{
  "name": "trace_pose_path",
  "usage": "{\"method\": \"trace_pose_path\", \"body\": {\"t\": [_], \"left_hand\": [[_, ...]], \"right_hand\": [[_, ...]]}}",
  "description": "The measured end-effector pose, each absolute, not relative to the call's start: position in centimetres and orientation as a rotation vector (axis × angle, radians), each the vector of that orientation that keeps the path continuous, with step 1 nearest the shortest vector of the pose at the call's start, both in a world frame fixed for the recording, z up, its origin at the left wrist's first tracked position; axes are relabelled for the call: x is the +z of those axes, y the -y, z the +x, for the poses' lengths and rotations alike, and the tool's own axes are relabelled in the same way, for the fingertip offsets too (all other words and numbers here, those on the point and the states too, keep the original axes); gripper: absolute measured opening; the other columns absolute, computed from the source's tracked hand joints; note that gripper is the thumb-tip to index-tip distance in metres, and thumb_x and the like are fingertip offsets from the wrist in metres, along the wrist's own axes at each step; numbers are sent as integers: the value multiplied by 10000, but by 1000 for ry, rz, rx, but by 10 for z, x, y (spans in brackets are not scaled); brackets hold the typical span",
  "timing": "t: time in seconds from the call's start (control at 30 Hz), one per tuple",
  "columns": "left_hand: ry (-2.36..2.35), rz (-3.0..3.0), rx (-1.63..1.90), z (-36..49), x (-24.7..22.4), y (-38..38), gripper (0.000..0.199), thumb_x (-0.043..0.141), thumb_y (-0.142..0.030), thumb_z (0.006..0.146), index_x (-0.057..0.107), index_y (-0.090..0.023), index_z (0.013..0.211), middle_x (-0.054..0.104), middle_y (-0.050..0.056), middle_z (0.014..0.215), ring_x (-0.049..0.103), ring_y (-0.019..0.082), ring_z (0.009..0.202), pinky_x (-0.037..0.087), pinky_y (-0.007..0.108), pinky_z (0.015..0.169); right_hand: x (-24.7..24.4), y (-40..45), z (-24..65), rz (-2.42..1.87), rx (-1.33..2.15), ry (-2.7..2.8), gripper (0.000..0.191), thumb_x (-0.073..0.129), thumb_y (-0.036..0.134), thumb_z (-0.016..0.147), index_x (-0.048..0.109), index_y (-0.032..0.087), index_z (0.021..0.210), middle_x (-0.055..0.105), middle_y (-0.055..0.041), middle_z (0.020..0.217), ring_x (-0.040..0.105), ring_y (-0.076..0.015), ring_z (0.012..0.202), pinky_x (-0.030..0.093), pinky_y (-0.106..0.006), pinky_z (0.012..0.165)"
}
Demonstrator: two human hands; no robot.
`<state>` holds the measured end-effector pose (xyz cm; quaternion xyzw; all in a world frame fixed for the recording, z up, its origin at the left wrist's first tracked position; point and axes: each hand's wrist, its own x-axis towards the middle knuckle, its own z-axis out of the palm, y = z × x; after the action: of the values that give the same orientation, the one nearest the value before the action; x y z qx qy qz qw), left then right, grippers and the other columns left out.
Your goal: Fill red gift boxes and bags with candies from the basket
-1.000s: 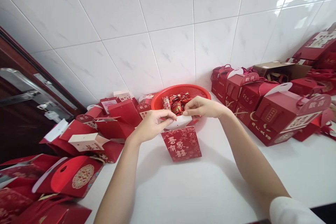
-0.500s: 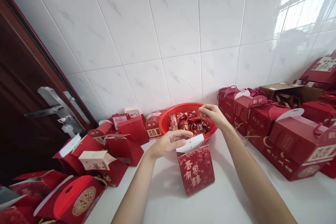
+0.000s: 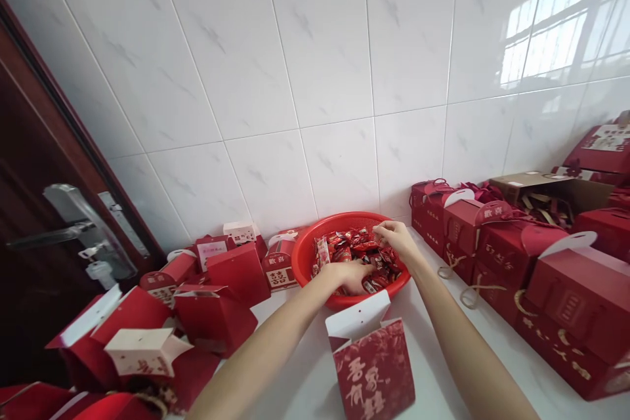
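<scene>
A round red plastic basket [image 3: 308, 275] of red-wrapped candies [image 3: 349, 243] stands against the tiled wall. My left hand [image 3: 350, 275] reaches in over its near side, fingers among the candies; whether they grip one is hidden. My right hand [image 3: 394, 236] is at the basket's right side, fingertips pinched together, and what they hold, if anything, is too small to tell. In front of the basket stands a red box [image 3: 374, 367] with gold characters and its white-lined flap up; neither hand touches it.
Several red gift boxes [image 3: 236, 272] stand at the left, some with open flaps. Stacked boxes with cords [image 3: 506, 262] line the right side, near an open brown carton [image 3: 585, 193]. A dark door with a metal handle [image 3: 73, 230] is at far left.
My left hand has moved from the red box's flap into the basket, down among the candies. My right hand stays at the basket's right side. The view has tilted slightly up.
</scene>
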<state>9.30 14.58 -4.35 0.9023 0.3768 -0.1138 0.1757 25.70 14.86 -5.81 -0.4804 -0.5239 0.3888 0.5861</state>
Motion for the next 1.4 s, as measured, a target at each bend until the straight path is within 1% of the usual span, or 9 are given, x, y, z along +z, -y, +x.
{"method": "trace_pose_path", "body": {"t": [0.13, 0.33, 0.43, 0.6, 0.77, 0.9, 1.03, 1.2, 1.4], "left_hand": [[-1300, 2560, -392, 104, -45, -168, 936, 894, -276, 446, 610, -223, 1337, 517, 203, 1473, 575, 443, 1243, 508, 486, 983], [-1531, 2640, -333, 83, -35, -189, 678, 903, -381, 508, 702, -252, 1143, 640, 155, 1276, 495, 408, 1295, 410, 527, 1069], [-1536, 2673, -351, 80, -39, -188, 583, 885, -431, 558, 717, -246, 1085, 676, 151, 1201, 485, 401, 1292, 282, 606, 1132], [-1476, 2656, -298, 88, -51, -186, 800, 932, -359, 429, 679, -233, 1177, 684, 166, 1220, 396, 442, 1360, 6, 699, 1162], [-1440, 2547, -115, 88, -55, -191, 472, 836, -159, 438, 717, -225, 890, 738, 117, 1013, 562, 407, 1199, 267, 584, 1142], [-1324, 2407, 190, 75, -49, -194, 191, 739, -161, 519, 636, -202, 674, 683, 29, 737, 664, 299, 859, 494, 403, 873], [-1166, 2176, 602, 59, -44, -198, 179, 680, -219, 596, 618, -168, 755, 637, -6, 736, 624, 207, 746, 496, 313, 718], [-1012, 1911, 928, 53, -43, -202, 372, 698, -228, 635, 656, -143, 995, 690, 33, 902, 637, 197, 891, 490, 316, 846], [-901, 1727, 968, 57, -43, -196, 396, 799, -235, 590, 665, -142, 951, 714, 43, 905, 659, 194, 868, 507, 335, 869]], "right_hand": [[-58, -147, 258, -1141, 920, 1243, 209, 633, 398, 621, 572, 203, 576, 599, -19, 561, 488, -118, 476, 410, -265, 502], [-58, -143, 258, -1151, 939, 1251, 180, 633, 361, 638, 568, 204, 581, 609, -19, 569, 488, -117, 482, 382, -252, 482], [-57, -142, 257, -1158, 960, 1252, 164, 636, 340, 641, 574, 199, 586, 611, -16, 570, 487, -113, 463, 365, -249, 465], [-58, -142, 257, -1156, 983, 1253, 141, 622, 314, 655, 575, 194, 596, 607, -8, 561, 490, -107, 441, 352, -245, 447], [-59, -143, 257, -1156, 991, 1257, 146, 640, 315, 650, 575, 193, 604, 612, -8, 555, 479, -103, 425, 338, -238, 420], [-60, -144, 257, -1157, 997, 1260, 152, 666, 313, 655, 587, 192, 606, 622, -14, 551, 484, -104, 437, 359, -230, 424], [-61, -146, 257, -1159, 1006, 1250, 162, 683, 299, 677, 590, 185, 609, 611, -12, 558, 483, -100, 449, 383, -227, 438], [-58, -142, 257, -1154, 1058, 1228, 191, 743, 328, 719, 653, 171, 781, 670, -42, 740, 614, -139, 636, 468, -209, 513], [-50, -133, 253, -1110, 1249, 1280, 379, 763, 492, 776, 707, 181, 986, 708, -86, 942, 656, -187, 773, 595, -271, 566]]}}
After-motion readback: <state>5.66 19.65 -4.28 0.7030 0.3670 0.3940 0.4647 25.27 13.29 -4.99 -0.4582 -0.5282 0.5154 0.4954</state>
